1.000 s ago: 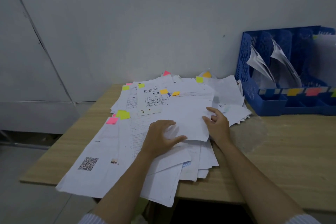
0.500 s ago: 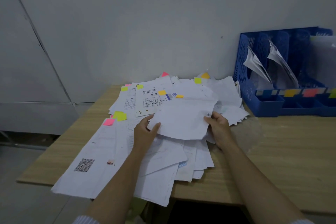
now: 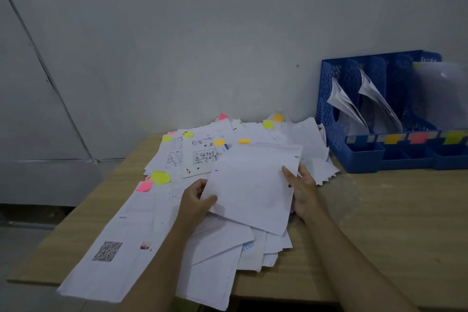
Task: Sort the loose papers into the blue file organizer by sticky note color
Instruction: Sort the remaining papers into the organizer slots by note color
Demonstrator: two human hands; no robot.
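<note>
We see both hands lifting one white sheet just above the paper pile that covers the wooden table. The left hand pinches the sheet's left edge, thumb on top; the right hand grips its right edge, fingers mostly hidden behind the paper. We cannot make out any sticky note on this sheet. To the right of the pile, against the wall, stands the blue file organizer, its right end cut off by the frame. Papers lean in its slots, and coloured labels line its front, the leftmost hard to read. The text on the pile's sheets is too blurred to read.
</note>
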